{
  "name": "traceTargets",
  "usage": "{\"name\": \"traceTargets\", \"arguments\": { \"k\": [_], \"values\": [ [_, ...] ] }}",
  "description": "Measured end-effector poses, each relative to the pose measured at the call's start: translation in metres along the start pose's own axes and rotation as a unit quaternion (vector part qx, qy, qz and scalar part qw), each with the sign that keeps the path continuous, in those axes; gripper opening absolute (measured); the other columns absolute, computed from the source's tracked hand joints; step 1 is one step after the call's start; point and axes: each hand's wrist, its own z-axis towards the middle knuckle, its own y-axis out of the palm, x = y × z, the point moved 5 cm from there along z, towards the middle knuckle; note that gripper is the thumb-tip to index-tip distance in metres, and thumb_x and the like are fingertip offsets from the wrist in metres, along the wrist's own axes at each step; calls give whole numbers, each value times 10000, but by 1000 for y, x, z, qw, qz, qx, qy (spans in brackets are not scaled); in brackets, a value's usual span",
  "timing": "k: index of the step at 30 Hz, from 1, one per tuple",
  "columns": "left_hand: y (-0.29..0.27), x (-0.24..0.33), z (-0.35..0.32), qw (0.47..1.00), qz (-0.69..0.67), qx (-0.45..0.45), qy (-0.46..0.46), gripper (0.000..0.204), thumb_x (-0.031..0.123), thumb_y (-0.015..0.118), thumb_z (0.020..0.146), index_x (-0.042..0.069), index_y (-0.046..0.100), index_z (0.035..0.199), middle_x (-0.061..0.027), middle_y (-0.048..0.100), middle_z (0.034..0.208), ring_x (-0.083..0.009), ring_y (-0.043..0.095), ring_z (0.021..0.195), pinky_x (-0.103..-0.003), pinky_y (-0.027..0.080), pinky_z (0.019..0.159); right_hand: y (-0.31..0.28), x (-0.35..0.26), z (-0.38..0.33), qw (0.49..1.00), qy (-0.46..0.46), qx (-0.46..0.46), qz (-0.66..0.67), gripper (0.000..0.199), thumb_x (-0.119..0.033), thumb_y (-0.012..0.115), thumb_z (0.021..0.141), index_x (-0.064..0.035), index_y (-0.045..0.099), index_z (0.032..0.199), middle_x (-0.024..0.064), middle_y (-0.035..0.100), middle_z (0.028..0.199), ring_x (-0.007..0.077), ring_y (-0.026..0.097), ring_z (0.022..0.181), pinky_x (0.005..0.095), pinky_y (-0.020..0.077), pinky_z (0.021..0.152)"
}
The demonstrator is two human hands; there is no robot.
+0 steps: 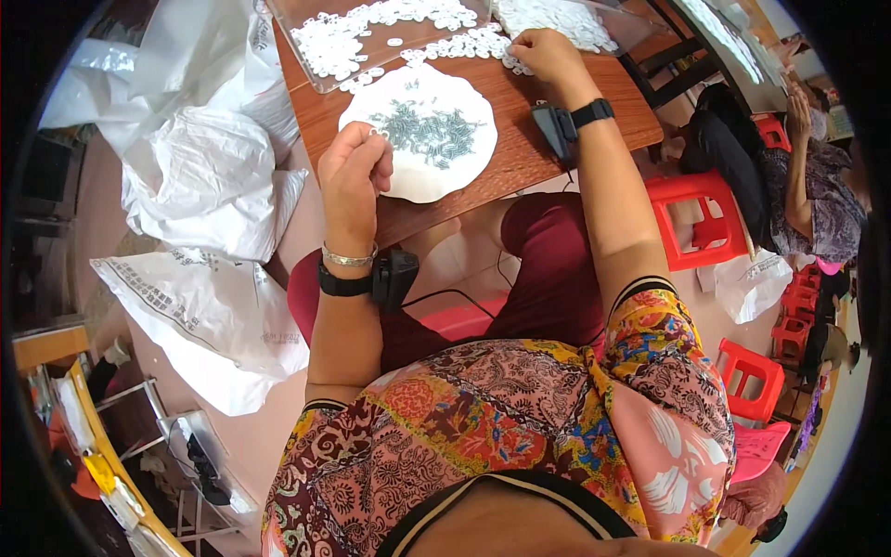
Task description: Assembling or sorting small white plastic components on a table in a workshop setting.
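Your left hand (357, 167), fingers pinched shut, is just left of the jumbled pins (432, 137); your right hand (549, 61), curled, is at the far white pieces (478, 44); any hold unclear.

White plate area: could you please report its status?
Left hand by white plate, grip unclear. Right hand at white pieces. Dark pieces on plate. Clear tray beyond.

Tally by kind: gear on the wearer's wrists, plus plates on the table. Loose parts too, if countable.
Black wrist-strapped units: 2
Silver-coloured bracelet: 1
White wavy-edged plate: 1
Total: 4
Left out: small white pieces and dark pins, too many and too overlapped to count.
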Motion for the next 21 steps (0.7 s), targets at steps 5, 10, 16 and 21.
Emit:
{"name": "traceTargets", "arguments": {
  "k": [5,10,16,21],
  "values": [
    [4,-2,-2,1000,21,-5,-12,153,125,502,850,48,512,719,-6,497,615,-62,404,514,-193,317,474,20,-4,5,997,12,-47,-65,230,-277,677,733,-83,706,853,124,680,776,270,653,733,394,513,694],
    [2,-2,0,1000,7,-4,-15,152,128,504,852,46,518,724,-8,506,618,-63,417,516,-192,323,477,16,-11,2,997,3,-61,-38,204,-238,678,742,-67,700,852,134,677,784,249,652,729,368,515,686],
    [4,-5,1,1000,12,-26,-1,148,132,507,856,33,550,754,-29,579,676,-70,493,555,-184,349,493,8,-49,-12,947,-26,-88,309,193,-194,686,787,-39,690,903,58,661,761,125,601,684,260,487,632],
    [10,0,-4,999,-5,-33,25,170,137,497,866,5,585,806,-77,651,781,-84,544,622,-194,398,553,-6,-156,-59,838,-58,-217,497,134,-137,654,841,-47,669,939,-17,646,796,42,557,708,191,444,658]
  ]
}}
